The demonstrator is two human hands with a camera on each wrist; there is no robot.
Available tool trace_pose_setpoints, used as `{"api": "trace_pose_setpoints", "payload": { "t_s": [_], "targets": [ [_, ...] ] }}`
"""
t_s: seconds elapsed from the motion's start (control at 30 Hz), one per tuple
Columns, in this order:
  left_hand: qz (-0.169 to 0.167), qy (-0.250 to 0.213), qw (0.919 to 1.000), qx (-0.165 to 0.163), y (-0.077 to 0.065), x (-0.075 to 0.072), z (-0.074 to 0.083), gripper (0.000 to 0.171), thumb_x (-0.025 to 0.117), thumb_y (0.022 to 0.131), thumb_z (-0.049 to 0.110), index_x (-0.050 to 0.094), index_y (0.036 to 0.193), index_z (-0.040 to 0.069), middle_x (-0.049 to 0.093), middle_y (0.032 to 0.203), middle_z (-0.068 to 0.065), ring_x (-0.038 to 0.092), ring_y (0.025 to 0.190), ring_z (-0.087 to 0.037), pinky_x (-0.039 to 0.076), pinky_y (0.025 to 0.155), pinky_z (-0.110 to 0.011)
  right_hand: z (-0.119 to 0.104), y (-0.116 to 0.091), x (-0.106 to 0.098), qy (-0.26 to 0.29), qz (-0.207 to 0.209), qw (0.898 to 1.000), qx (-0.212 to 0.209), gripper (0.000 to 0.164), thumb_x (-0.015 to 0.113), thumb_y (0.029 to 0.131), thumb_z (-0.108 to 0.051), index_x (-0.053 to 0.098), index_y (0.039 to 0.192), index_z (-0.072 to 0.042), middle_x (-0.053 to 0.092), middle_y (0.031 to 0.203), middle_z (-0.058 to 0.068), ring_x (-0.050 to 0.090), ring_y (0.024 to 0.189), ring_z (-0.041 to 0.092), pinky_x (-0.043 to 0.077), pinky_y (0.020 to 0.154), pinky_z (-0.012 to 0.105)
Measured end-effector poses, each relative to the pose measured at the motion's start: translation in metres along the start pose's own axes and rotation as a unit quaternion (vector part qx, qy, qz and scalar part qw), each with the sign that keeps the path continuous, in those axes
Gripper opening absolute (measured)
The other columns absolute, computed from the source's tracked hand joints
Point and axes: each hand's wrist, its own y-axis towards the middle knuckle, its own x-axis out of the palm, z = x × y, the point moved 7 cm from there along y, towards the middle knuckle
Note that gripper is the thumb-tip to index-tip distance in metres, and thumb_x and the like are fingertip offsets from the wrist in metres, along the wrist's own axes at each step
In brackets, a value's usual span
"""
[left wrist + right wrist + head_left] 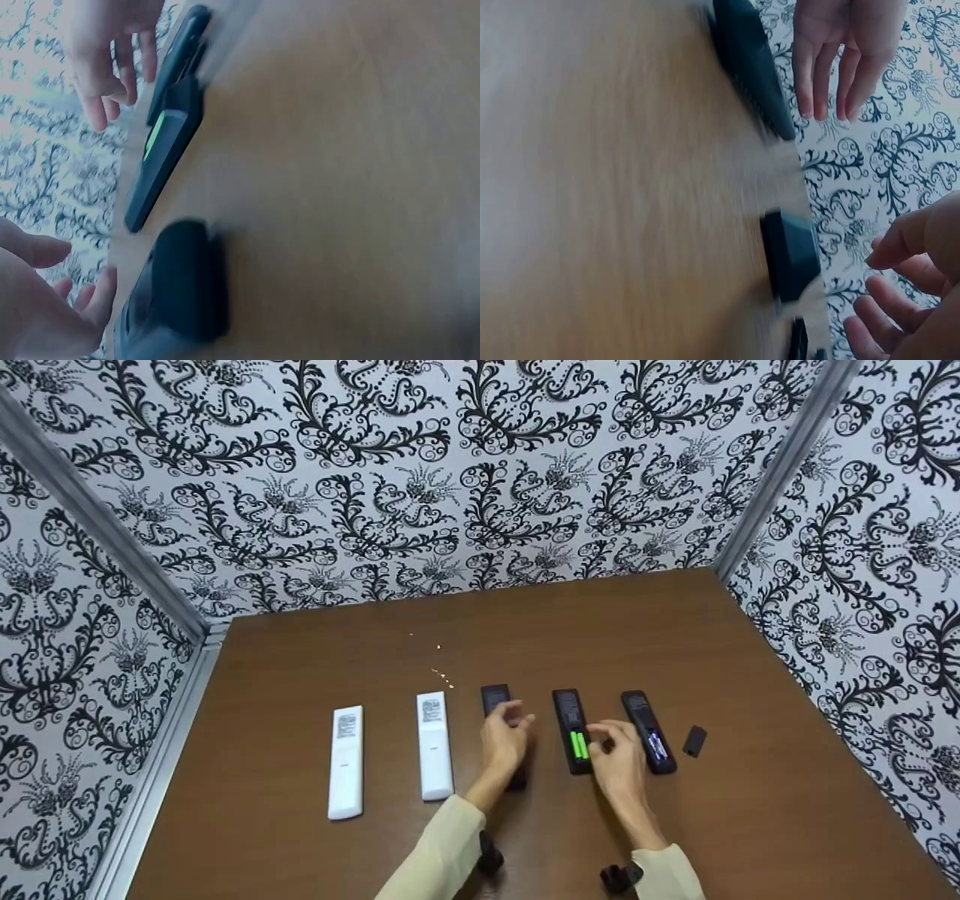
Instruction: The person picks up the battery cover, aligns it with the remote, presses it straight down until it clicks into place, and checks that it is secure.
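Note:
My left hand (506, 741) hovers above a black remote control (495, 696) lying face down, hiding its middle. In the left wrist view its thumb and fingers are spread apart, holding nothing. Beside a second black remote (568, 706) is my right hand (619, 757), fingers loosely bent and nothing between them in the right wrist view. That remote's battery compartment is uncovered, with two green batteries (579, 745) inside. Just right of this hand lies a third black remote (637, 709), also uncovered, with blue batteries (657, 746) in it.
A small black battery cover (695, 741) lies at the far right of the row. Two white remotes (346, 765) (433, 750) lie face down on the left. Patterned walls (480, 472) bound the brown table (315, 660) at the back and sides.

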Motion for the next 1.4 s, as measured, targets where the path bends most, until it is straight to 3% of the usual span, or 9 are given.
{"api": "trace_pose_setpoints", "payload": {
  "t_s": [0.13,0.27,0.43,0.63,0.87,1.03,1.17,1.4],
  "targets": [
    [-0.035,-0.027,0.999,-0.006,-0.004,0.019,-0.001,0.031,0.075,0.087,0.006,0.069,0.116,0.0,0.075,0.103,-0.013,0.073,0.09,-0.02,0.059,0.077,-0.028,0.006,0.0,-0.011,-0.034,0.005,0.999,-0.016,0.027,0.062,0.081,0.009,0.074,0.104,0.001,0.063,0.119,0.019,0.057,0.117,0.039,0.046,0.1,0.052],
    [-0.039,-0.03,0.9987,-0.013,-0.006,0.036,-0.004,0.031,0.075,0.087,0.007,0.069,0.116,-0.001,0.075,0.103,-0.014,0.073,0.089,-0.02,0.059,0.078,-0.029,0.014,-0.001,-0.017,-0.056,-0.014,0.998,-0.018,0.03,0.061,0.083,0.012,0.072,0.108,0.002,0.062,0.12,0.021,0.055,0.118,0.041,0.045,0.101,0.055],
    [-0.043,-0.015,0.9986,-0.027,-0.006,0.054,-0.005,0.03,0.077,0.086,0.01,0.071,0.114,0.0,0.076,0.101,-0.012,0.072,0.089,-0.018,0.059,0.077,-0.029,0.026,-0.003,-0.021,-0.082,-0.053,0.995,0.013,0.034,0.059,0.087,0.009,0.068,0.118,0.001,0.056,0.13,0.022,0.048,0.126,0.042,0.042,0.101,0.058],
    [-0.058,0.065,0.9955,-0.037,-0.003,0.07,0.003,0.037,0.078,0.087,0.022,0.07,0.116,-0.001,0.073,0.107,-0.012,0.069,0.102,-0.024,0.055,0.09,-0.035,0.035,-0.004,-0.025,-0.088,-0.06,0.993,0.04,0.035,0.062,0.088,0.007,0.066,0.123,0.002,0.054,0.133,0.025,0.045,0.121,0.043,0.04,0.1,0.058],
    [-0.062,0.161,0.9815,-0.083,-0.005,0.083,0.009,0.069,0.083,0.081,0.04,0.06,0.132,-0.002,0.057,0.124,-0.021,0.061,0.113,-0.034,0.054,0.092,-0.047,0.034,-0.006,-0.027,-0.115,-0.068,0.991,0.033,0.038,0.064,0.088,0.007,0.061,0.126,0.006,0.051,0.133,0.03,0.045,0.123,0.048,0.041,0.102,0.061],
    [-0.048,0.202,0.9765,-0.059,-0.009,0.09,0.017,0.078,0.087,0.078,0.034,0.054,0.137,-0.006,0.05,0.133,-0.028,0.055,0.116,-0.04,0.055,0.089,-0.047,0.032,-0.008,-0.027,-0.148,-0.068,0.987,0.007,0.039,0.068,0.087,0.004,0.063,0.125,0.007,0.056,0.129,0.027,0.052,0.121,0.047,0.047,0.098,0.059],
    [-0.038,0.225,0.9724,-0.05,-0.011,0.093,0.021,0.074,0.086,0.08,0.028,0.054,0.136,-0.007,0.048,0.138,-0.031,0.054,0.117,-0.04,0.056,0.087,-0.044,0.033,-0.008,-0.027,-0.156,-0.056,0.986,-0.002,0.039,0.071,0.086,0.002,0.064,0.124,0.007,0.06,0.122,0.028,0.058,0.115,0.047,0.048,0.096,0.058],
    [0.0,0.247,0.9683,-0.035,-0.014,0.094,0.028,0.061,0.088,0.076,0.023,0.059,0.121,-0.006,0.053,0.109,-0.023,0.056,0.094,-0.033,0.057,0.072,-0.038,0.035,-0.007,-0.027,-0.161,-0.068,0.985,0.008,0.04,0.073,0.087,-0.001,0.063,0.124,0.009,0.059,0.121,0.031,0.057,0.114,0.048,0.048,0.095,0.06]
  ]
}}
